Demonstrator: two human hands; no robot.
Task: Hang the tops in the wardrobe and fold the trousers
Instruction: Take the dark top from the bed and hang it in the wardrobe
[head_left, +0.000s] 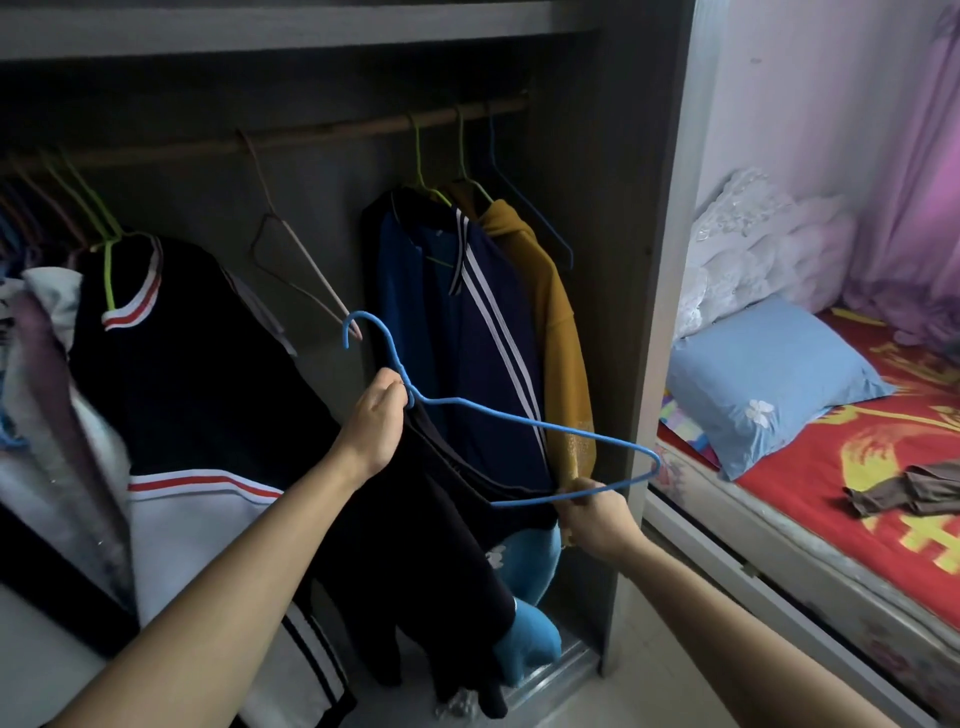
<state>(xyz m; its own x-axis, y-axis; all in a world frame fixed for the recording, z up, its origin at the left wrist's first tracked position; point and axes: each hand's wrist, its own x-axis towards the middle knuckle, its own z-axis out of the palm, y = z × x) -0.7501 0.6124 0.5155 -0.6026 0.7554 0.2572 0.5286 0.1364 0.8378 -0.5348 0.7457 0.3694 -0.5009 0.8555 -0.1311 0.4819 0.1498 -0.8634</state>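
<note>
Before wardrobe (613, 156): left hand (375, 422) clenched on blue hanger (524, 421) neck; right hand (597, 512) pinching hanger bar, dark top (441, 519).

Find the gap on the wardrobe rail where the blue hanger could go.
The rail is bare between the empty pink hanger and the blue jacket. Far left, hangers crowd together; the right end is packed with tops.

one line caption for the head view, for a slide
Both hands, left and right, work a dark top onto a blue hanger before the wardrobe rail.
</note>
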